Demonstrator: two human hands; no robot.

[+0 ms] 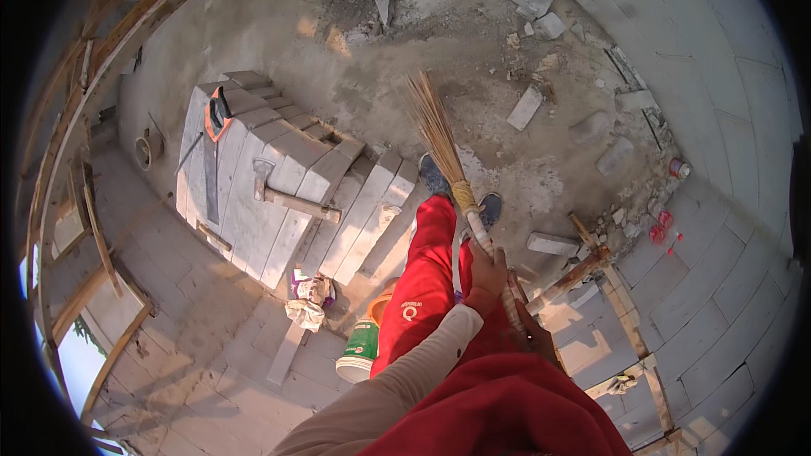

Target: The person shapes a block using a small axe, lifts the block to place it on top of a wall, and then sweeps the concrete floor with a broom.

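A long stick broom (pixel 436 131) slants up and away from me, its bristles fanned over the dusty concrete floor just past my shoes. My left hand (pixel 485 277) wraps round its pale handle below the yellowish binding. Lower on the handle, close to my body, my right hand (pixel 536 336) is closed round it, partly hidden by my red clothing. To the left is a stack of grey blocks (pixel 253 156). On it rest a handsaw (pixel 213 169) with an orange and black grip and a hammer (pixel 291 201) with a wooden handle.
A green and white bucket (pixel 360 350) and an orange container (pixel 380 304) stand by my left leg, near a crumpled bag (pixel 306 308). Broken blocks (pixel 525 107) and rubble lie ahead and right. Timber framing (pixel 629 312) and a block wall (pixel 718 304) border the right side.
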